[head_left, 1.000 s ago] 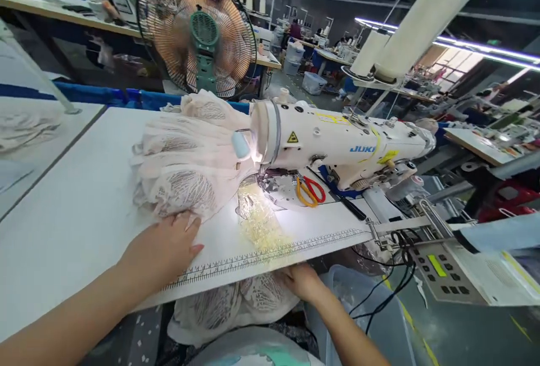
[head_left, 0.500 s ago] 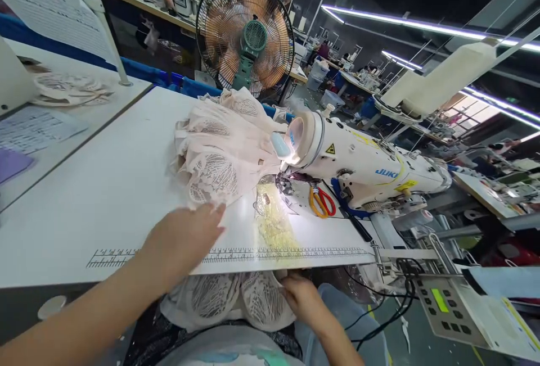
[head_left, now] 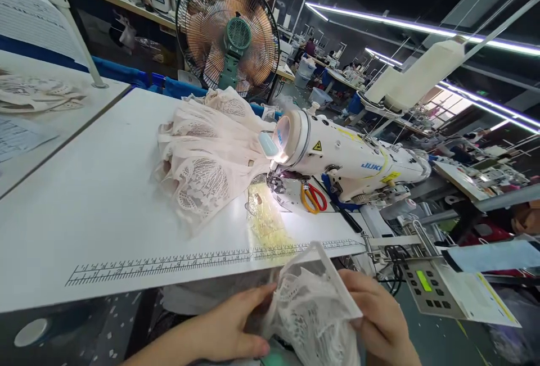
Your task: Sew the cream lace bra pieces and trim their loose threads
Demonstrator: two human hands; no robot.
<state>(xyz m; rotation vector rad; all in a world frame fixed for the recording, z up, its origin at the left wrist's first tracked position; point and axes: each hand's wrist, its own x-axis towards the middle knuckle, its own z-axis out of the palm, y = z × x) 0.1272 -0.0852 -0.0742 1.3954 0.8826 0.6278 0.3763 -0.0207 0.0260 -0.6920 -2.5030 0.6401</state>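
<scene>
The white flat surface [head_left: 93, 203] offers clear passage at left and along the near side, over the black printed ruler scale [head_left: 169, 266]. At the far middle, heaped pale-pink lace garments [head_left: 202, 155] block level travel toward the white metal sewing machine [head_left: 337, 149]. Beneath its arm, orange-and-red-handled scissors [head_left: 313, 198] and a slim black-handled tool [head_left: 349, 220] obstruct the opening. At near right, a raised white lace piece [head_left: 314, 310] overlaps the edge.
</scene>
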